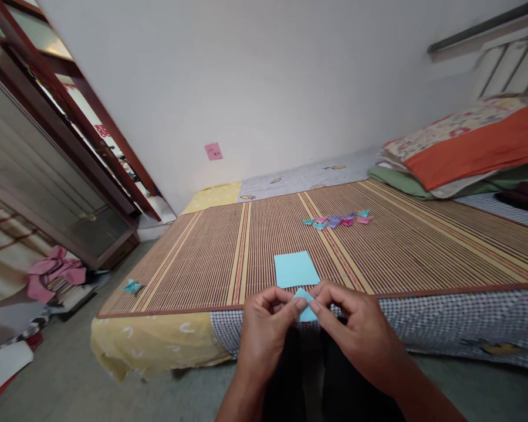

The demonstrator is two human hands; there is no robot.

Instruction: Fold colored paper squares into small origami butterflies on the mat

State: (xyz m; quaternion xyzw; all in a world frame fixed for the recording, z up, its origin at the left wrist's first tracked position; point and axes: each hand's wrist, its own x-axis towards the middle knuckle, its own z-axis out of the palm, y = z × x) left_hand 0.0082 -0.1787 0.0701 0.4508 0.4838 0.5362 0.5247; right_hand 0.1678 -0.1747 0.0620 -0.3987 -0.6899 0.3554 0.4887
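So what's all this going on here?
A person is holding a small piece of light-blue paper between the fingers of the left hand and right hand, just in front of a bed's edge. A flat light-blue sheet lies just beyond on the striped mat. Farther back sits a group of small, colourful folded papers, and one blue folded piece lies apart near the mat's left end.

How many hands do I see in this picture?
2. The left hand pinches the left side of the folded blue paper; the right hand is at its right side. No others show.
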